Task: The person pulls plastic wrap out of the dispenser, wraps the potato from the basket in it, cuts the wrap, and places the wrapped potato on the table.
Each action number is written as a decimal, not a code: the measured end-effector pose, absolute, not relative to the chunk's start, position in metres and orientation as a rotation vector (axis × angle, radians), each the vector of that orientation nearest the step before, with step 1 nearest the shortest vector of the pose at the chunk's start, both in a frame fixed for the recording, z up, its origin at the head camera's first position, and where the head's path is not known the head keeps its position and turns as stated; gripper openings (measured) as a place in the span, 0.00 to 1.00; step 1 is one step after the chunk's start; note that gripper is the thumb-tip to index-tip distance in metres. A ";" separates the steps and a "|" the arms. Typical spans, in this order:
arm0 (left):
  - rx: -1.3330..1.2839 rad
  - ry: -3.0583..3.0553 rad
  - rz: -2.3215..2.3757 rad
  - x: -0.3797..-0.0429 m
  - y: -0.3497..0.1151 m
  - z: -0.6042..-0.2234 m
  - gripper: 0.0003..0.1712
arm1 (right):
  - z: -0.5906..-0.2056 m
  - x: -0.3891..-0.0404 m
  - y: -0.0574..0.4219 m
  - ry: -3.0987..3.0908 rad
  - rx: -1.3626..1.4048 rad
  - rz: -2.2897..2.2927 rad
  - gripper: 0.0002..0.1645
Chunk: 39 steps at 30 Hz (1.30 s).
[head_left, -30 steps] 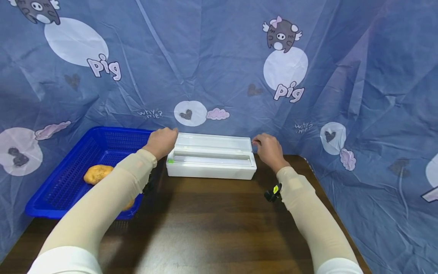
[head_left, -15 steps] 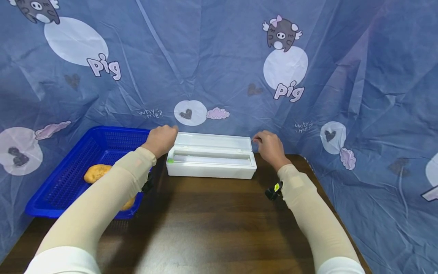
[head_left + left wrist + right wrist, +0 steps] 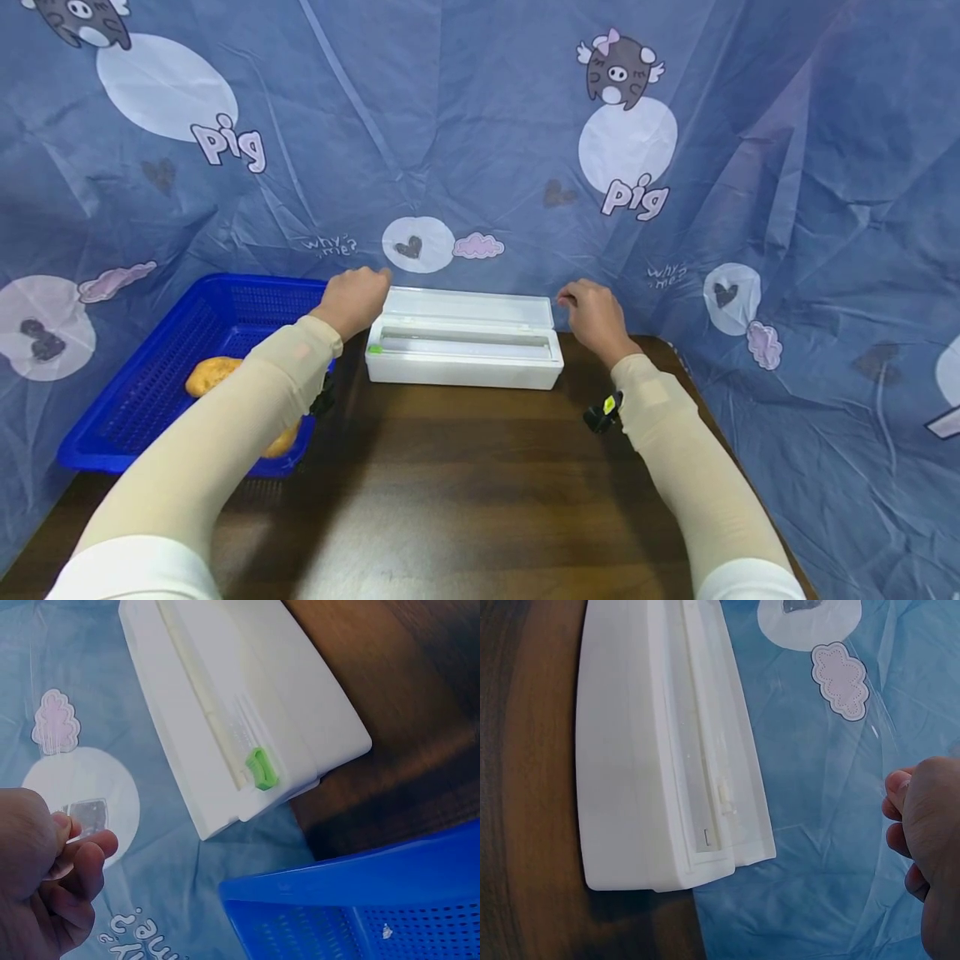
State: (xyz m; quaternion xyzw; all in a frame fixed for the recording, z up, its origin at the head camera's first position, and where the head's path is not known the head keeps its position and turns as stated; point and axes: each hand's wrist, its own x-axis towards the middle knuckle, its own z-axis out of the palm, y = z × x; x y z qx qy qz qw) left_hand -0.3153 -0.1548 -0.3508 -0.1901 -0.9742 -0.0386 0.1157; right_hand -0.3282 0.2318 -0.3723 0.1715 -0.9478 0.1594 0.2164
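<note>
A white cling film dispenser [image 3: 465, 372] stands at the back of the table, its lid [image 3: 472, 308] raised. A green slider cutter [image 3: 261, 769] sits at its left end. Behind and above that end, my left hand [image 3: 352, 302] pinches the edge of clear cling film [image 3: 91, 816] between thumb and fingers. Off the dispenser's right end is my right hand [image 3: 596, 315], thumb pressed to curled fingers. Faint shiny streaks of film show beside that thumb in the right wrist view. The sheet between the hands is almost invisible in the head view.
A blue plastic basket [image 3: 82, 454] stands on the left, close to the dispenser. In it lie a potato [image 3: 212, 375] and another potato [image 3: 281, 443], partly hidden by my left arm. A blue patterned cloth [image 3: 487, 150] hangs directly behind the brown table [image 3: 465, 483].
Both hands have risen slightly and moved a little toward the back cloth. The dispenser, its lid and the basket have stayed in place.
</note>
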 end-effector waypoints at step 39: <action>-0.520 -2.867 -0.082 -0.314 -0.154 -0.331 0.06 | -0.352 -0.329 0.232 -2.569 0.488 0.443 0.05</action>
